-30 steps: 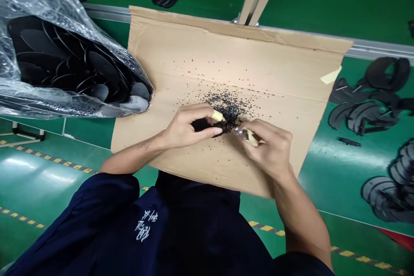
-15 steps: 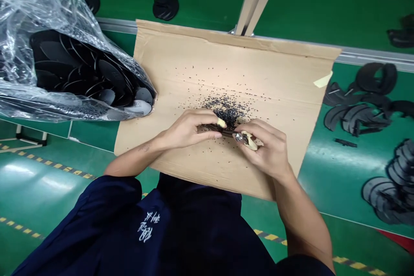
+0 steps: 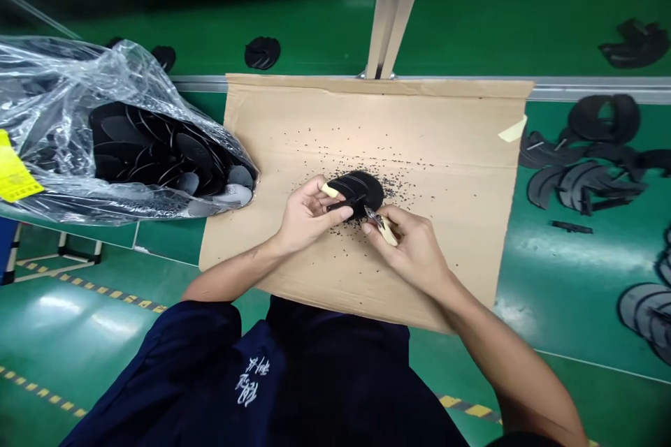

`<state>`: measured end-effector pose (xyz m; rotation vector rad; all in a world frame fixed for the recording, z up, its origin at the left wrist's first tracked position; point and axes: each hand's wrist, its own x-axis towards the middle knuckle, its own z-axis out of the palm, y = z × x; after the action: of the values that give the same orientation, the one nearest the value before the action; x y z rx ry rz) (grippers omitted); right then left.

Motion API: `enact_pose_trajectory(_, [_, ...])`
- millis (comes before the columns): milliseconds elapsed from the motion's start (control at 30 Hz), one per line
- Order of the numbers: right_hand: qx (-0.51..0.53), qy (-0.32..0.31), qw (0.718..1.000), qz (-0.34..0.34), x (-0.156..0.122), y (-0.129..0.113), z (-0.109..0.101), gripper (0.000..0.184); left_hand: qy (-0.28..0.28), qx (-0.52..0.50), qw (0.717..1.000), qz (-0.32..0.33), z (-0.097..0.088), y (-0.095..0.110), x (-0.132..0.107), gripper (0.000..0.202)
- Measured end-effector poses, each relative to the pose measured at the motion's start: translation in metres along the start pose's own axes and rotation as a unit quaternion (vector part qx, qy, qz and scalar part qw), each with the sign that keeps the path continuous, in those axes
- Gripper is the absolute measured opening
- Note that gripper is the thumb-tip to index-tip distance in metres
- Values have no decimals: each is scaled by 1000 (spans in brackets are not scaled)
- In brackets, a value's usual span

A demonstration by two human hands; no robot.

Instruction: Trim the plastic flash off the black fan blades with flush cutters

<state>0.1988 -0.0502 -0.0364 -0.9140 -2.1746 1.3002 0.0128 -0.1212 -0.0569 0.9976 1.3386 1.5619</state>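
Note:
My left hand (image 3: 309, 213) pinches a black round plastic part (image 3: 359, 191) over a sheet of brown cardboard (image 3: 445, 174). Its forefinger wears a yellowish finger cot. My right hand (image 3: 412, 251) is closed on a small trimming tool (image 3: 380, 225) with a metal tip and a pale handle. The tip touches the near edge of the black part. Black shavings (image 3: 403, 181) lie scattered on the cardboard around the part.
A clear plastic bag (image 3: 105, 133) full of black parts lies at the left, with a yellow label. Loose black parts (image 3: 581, 174) are piled on the green table at the right. A metal rail (image 3: 602, 89) and an upright post (image 3: 393, 7) run behind the cardboard.
The black part has turned in my left hand and now shows its broad round face. My right hand has moved slightly left with the tool. The camera has tilted upward.

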Motion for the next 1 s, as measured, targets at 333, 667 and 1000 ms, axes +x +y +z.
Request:
enact_pose_trajectory(333, [21,-33,999,25,-3,2,2,20,22,50,995,78,6,0,-10,35])
enact_pose_trajectory(667, [23,-38,999,21,-2,0,1,19,13,73,992,104,5,-3,-12,27])
enact_pose_trajectory(1000, [-20,-19,1000,-4,-2,4,5,27,26,143,983,110,5,5,-18,28])
